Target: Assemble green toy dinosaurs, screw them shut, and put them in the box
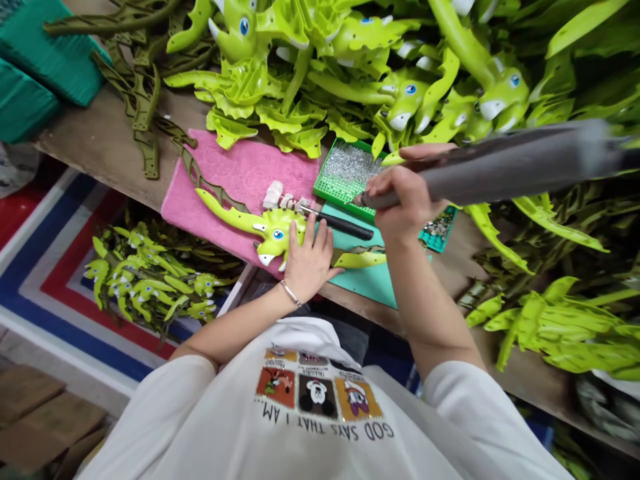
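A lime-green toy dinosaur head with wings (278,235) lies across the pink towel and the teal mat. My left hand (309,259) rests flat on its right part, fingers stretched out. In my right hand (407,200) is a thick grey electric screwdriver (500,167), held nearly level, blurred towards its rear end. Its tip is at the lower part of a green perforated tray (334,190) that holds many small silver screws. Between my hands lies a black-handled tool (345,223) with a thin metal shaft. Small white pieces (273,195) sit on the towel.
Lime-green toy parts (300,93) are heaped along the back and right. Dark olive parts (145,100) lie at the back left. Joined toys fill a striped bin (65,280) below the table's left edge. A small teal tray (440,230) sits beyond my right wrist.
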Tool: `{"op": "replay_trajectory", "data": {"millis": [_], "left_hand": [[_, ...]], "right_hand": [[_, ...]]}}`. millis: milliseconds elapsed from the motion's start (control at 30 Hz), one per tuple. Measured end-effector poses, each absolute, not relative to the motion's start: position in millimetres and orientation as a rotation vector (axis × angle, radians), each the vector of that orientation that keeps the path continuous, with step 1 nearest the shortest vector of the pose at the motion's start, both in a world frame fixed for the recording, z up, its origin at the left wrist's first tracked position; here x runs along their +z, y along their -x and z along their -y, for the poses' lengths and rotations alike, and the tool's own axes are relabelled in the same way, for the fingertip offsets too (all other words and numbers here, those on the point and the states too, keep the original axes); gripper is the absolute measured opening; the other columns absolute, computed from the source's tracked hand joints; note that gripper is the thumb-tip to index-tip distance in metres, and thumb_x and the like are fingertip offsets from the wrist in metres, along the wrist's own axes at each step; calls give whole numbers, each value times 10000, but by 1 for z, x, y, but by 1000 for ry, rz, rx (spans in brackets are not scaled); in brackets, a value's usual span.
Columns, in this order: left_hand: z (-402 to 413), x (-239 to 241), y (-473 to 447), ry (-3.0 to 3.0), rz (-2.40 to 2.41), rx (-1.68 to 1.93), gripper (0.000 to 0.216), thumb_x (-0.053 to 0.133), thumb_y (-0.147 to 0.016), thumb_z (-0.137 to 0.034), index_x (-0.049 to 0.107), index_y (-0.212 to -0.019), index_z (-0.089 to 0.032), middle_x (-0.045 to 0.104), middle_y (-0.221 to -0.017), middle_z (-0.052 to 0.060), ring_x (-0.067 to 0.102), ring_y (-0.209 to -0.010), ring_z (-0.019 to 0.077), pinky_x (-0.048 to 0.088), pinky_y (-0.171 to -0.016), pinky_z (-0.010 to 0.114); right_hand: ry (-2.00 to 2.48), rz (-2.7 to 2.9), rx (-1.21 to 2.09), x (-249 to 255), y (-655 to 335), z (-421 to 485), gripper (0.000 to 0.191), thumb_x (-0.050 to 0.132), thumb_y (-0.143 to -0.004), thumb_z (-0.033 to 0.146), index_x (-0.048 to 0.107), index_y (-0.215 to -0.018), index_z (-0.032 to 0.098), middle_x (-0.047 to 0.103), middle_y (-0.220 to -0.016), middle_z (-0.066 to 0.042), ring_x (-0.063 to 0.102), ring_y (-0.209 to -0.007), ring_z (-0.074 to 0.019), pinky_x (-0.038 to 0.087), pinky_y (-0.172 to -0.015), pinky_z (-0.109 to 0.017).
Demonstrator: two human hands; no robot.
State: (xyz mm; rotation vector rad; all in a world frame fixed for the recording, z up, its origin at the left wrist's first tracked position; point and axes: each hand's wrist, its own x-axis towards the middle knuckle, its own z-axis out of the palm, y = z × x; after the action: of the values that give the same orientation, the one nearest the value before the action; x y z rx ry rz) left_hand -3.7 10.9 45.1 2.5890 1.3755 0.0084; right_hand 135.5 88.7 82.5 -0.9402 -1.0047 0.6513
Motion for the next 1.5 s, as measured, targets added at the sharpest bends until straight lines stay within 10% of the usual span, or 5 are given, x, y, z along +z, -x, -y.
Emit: {"op": "replay_trajectory", "data": {"millis": [667, 1500], "left_hand": [[-9, 38, 4, -2572, -1369, 84, 635, 516, -986, -414, 423, -1507, -61, 351, -1608, 235, 194, -1548, 407, 196, -1204, 735], [-13, 43, 6, -2596, -1354, 23, 819, 619, -920, -559, 396, -1537, -67, 346, -1605, 248, 220, -1534, 436, 244, -1195, 703]], "right_hand": [[1005, 1175, 853, 42, -137, 9, 155, 736, -812, 236, 613, -883, 298, 616, -644, 60, 598, -555, -155, 501, -537, -326], [1144, 1003, 537, 28, -161, -131, 354, 716, -733, 569, 554, -804, 263, 457, -481, 90, 502, -401, -133, 457, -485, -303]]}}
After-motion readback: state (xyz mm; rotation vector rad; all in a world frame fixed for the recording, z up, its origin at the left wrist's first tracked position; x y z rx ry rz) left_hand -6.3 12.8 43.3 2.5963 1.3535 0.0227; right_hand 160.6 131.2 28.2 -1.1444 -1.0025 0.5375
